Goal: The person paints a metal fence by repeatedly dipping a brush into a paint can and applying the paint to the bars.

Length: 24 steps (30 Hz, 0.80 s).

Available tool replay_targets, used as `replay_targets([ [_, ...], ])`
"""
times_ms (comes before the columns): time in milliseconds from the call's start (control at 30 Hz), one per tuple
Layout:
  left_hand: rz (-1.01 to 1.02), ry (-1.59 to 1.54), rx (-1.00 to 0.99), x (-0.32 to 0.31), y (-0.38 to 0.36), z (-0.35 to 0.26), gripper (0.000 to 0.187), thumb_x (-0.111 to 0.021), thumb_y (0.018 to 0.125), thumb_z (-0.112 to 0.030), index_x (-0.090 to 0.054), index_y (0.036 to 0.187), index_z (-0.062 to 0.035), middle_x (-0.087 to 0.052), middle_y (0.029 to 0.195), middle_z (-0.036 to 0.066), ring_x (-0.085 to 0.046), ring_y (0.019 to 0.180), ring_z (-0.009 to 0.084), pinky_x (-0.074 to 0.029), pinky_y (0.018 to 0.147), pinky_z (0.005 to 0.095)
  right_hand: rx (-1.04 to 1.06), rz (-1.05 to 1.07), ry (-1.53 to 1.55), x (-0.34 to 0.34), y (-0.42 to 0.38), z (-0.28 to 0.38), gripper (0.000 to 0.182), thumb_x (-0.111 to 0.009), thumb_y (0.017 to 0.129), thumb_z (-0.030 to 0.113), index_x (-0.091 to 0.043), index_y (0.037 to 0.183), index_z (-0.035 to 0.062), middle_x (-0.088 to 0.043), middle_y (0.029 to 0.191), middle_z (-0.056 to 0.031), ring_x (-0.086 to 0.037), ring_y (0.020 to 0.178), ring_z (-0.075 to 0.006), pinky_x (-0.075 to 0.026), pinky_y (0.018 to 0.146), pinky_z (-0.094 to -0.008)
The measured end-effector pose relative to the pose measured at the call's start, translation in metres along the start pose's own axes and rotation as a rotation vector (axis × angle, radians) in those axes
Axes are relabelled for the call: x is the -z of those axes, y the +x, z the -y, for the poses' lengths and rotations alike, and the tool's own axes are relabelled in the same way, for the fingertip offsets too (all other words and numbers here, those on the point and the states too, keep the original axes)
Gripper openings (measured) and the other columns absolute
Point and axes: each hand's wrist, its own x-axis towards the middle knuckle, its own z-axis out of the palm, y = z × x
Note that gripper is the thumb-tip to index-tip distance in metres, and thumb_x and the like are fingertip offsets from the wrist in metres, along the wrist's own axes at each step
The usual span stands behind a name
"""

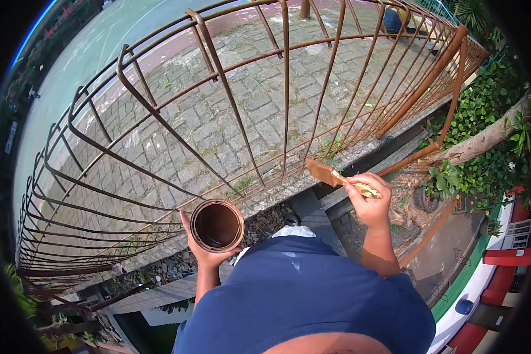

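My left hand [203,249] is wrapped round an open round can [217,225] with brown paint inside, held upright in front of my body. In my right hand [370,197] is the light, paint-stained handle of a brush [324,173]. The brush's brown head points up and left, near the foot of the bars; whether it touches one cannot be told. A rusty brown metal fence [286,88] of bent bars curves across the view beyond both hands.
Beyond the fence lies grey brick paving [212,127]. A low concrete curb [265,197] runs under the bars. On the right are a tree trunk [484,140], leafy plants [484,112] and a rusty slanting pipe [413,158]. Rubble lies below the curb.
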Motion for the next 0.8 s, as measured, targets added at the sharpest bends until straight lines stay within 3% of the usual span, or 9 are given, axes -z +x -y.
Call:
replay_targets([
  [67,0.024,0.051,0.039,0.034,-0.007,0.003,0.166,-0.100,0.045,-0.059,0.002,0.158,0.0074,-0.066,0.127,0.017,-0.066,0.119,0.0295,-0.046,0.110,0.0450,0.034,-0.003,0.018,-0.021,0.001,0.013,0.015,-0.079,0.078,-0.007,-0.073,0.090,-0.0014,-0.071,0.082,-0.0107,-0.069,0.071,-0.0173,-0.052,0.063,-0.0280],
  [167,-0.012,0.019,0.071,0.080,-0.017,0.005,0.166,-0.100,0.045,-0.059,0.003,0.159,0.0066,-0.066,0.128,0.016,-0.065,0.120,0.0295,-0.045,0.111,0.0456,0.108,-0.033,0.015,-0.049,0.009,0.041,0.016,-0.078,0.079,-0.008,-0.072,0.092,-0.0019,-0.072,0.083,-0.0109,-0.068,0.072,-0.0168,-0.052,0.064,-0.0289],
  [233,-0.054,0.012,0.080,0.107,-0.024,0.002,0.166,-0.100,0.046,-0.058,0.003,0.160,0.0048,-0.063,0.133,0.017,-0.064,0.122,0.0307,-0.046,0.111,0.0466,0.170,-0.172,-0.002,-0.067,0.021,0.059,0.013,-0.077,0.080,-0.008,-0.072,0.092,-0.0028,-0.072,0.085,-0.0111,-0.069,0.074,-0.0161,-0.054,0.067,-0.0287],
  [367,-0.074,0.103,0.082,0.166,-0.042,0.020,0.164,-0.101,0.046,-0.054,0.001,0.161,0.0036,-0.062,0.135,0.017,-0.063,0.124,0.0314,-0.046,0.111,0.0462,0.234,-0.378,0.297,-0.109,0.042,0.104,0.014,-0.080,0.083,-0.003,-0.071,0.094,-0.0023,-0.072,0.086,-0.0116,-0.070,0.077,-0.0172,-0.056,0.069,-0.0290],
  [500,-0.122,0.084,0.096,0.193,-0.042,0.019,0.163,-0.101,0.046,-0.053,0.000,0.161,0.0022,-0.061,0.135,0.017,-0.063,0.123,0.0316,-0.048,0.110,0.0455,0.661,-0.371,-0.061,-0.155,0.073,0.148,0.014,-0.081,0.082,0.000,-0.072,0.094,0.0025,-0.072,0.083,-0.0098,-0.070,0.072,-0.0206,-0.054,0.063,-0.0284],
  [533,-0.085,0.097,0.129,0.202,-0.043,0.018,0.161,-0.102,0.047,-0.049,-0.002,0.162,0.0016,-0.051,0.147,0.018,-0.055,0.133,0.0298,-0.043,0.113,0.0450,0.674,-0.434,-0.096,-0.168,0.084,0.145,0.016,-0.081,0.081,0.000,-0.073,0.094,0.0041,-0.071,0.082,-0.0093,-0.069,0.070,-0.0210,-0.053,0.061,-0.0279],
  [633,-0.051,0.208,0.049,0.228,-0.043,0.028,0.160,-0.103,0.048,-0.047,-0.002,0.162,0.0005,-0.052,0.146,0.018,-0.056,0.132,0.0306,-0.044,0.113,0.0453,0.638,-0.556,-0.250,-0.179,0.086,0.149,0.022,-0.080,0.077,-0.003,-0.073,0.095,0.0072,-0.067,0.079,-0.0085,-0.068,0.068,-0.0228,-0.054,0.060,-0.0303],
  [733,-0.089,0.168,0.068,0.235,-0.042,0.027,0.160,-0.103,0.047,-0.044,-0.001,0.162,-0.0019,-0.053,0.145,0.017,-0.056,0.131,0.0316,-0.044,0.114,0.0460,0.759,-0.386,-0.370,-0.203,0.069,0.147,0.028,-0.079,0.070,-0.002,-0.075,0.095,0.0097,-0.067,0.090,-0.0073,-0.071,0.072,-0.0230,-0.058,0.062,-0.0323],
  [800,-0.087,0.141,0.049,0.239,-0.042,0.030,0.160,-0.104,0.047,-0.037,0.001,0.163,-0.0031,-0.053,0.145,0.017,-0.057,0.131,0.0312,-0.044,0.114,0.0461,0.740,-0.450,-0.314,-0.200,0.058,0.148,0.027,-0.078,0.071,-0.002,-0.075,0.095,0.0094,-0.066,0.089,-0.0073,-0.071,0.073,-0.0234,-0.058,0.063,-0.0326],
])
